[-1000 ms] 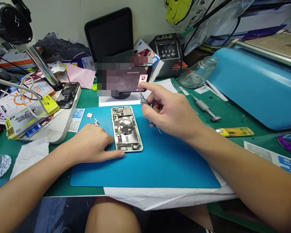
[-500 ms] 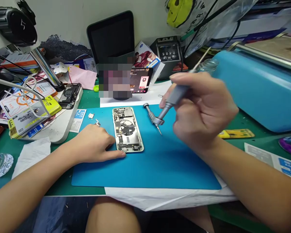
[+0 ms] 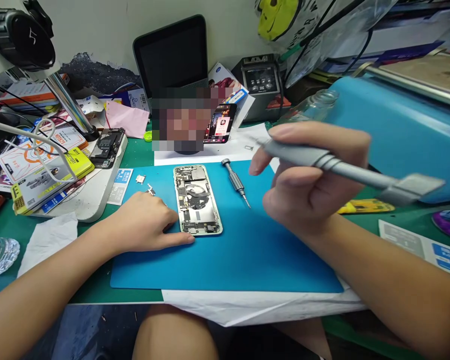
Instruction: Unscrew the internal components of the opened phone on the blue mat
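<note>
An opened phone (image 3: 206, 215) with bare circuitry lies on the blue mat (image 3: 225, 267). Beside its lower left corner rests my left hand (image 3: 144, 220), thumb stretched along the bottom edge and index finger bent near the side; the other fingers are partly hidden. My right hand (image 3: 307, 185) is raised over the mat's right side, closed around a grey screwdriver (image 3: 360, 175). The thick end points right; the blurred tip end points left. Another grey screwdriver (image 3: 234, 181) lies right of the phone. Small metal parts (image 3: 140, 178) sit beyond my left hand.
At left, a white device (image 3: 93, 200) bears boxes and a dark phone part (image 3: 108, 147). Behind the mat stand a dark screen (image 3: 172, 55), a lit phone (image 3: 221, 125) and a glass jar (image 3: 320, 102). A yellow strip (image 3: 371, 205) lies at right.
In my right hand the screwdriver has swung round: its thick end pointed down-left and now points right. My left hand and the opened phone have stayed put.
</note>
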Tool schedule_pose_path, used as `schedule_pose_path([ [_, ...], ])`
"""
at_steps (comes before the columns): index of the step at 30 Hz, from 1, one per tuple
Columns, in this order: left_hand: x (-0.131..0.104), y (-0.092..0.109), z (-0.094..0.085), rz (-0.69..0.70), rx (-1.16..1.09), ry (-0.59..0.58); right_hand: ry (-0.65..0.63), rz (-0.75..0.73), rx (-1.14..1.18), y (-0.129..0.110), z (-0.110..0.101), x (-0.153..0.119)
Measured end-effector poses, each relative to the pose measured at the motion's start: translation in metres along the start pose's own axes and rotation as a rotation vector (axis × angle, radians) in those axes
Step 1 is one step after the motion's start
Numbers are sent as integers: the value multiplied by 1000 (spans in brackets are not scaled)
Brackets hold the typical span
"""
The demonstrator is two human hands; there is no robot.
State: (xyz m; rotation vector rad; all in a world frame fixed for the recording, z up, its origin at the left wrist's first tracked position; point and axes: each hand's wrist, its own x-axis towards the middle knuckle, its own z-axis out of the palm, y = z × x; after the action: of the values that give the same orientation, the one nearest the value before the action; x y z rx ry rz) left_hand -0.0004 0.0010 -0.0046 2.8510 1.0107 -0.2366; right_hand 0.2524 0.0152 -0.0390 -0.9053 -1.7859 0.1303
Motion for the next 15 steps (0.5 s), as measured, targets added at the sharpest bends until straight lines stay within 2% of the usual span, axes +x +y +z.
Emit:
schedule_pose_path([
  [1,0,0,0,-2,4,0,102,-131,11,0,0,0],
  [4,0,1,0,-1,9,-1,242,-259,-18,-3,2,4],
  [8,1,0,1,11,6,4,245,-240,-71,-7,2,8],
  [15,0,-1,1,6,-6,11,152,-199,-29,-5,1,5],
])
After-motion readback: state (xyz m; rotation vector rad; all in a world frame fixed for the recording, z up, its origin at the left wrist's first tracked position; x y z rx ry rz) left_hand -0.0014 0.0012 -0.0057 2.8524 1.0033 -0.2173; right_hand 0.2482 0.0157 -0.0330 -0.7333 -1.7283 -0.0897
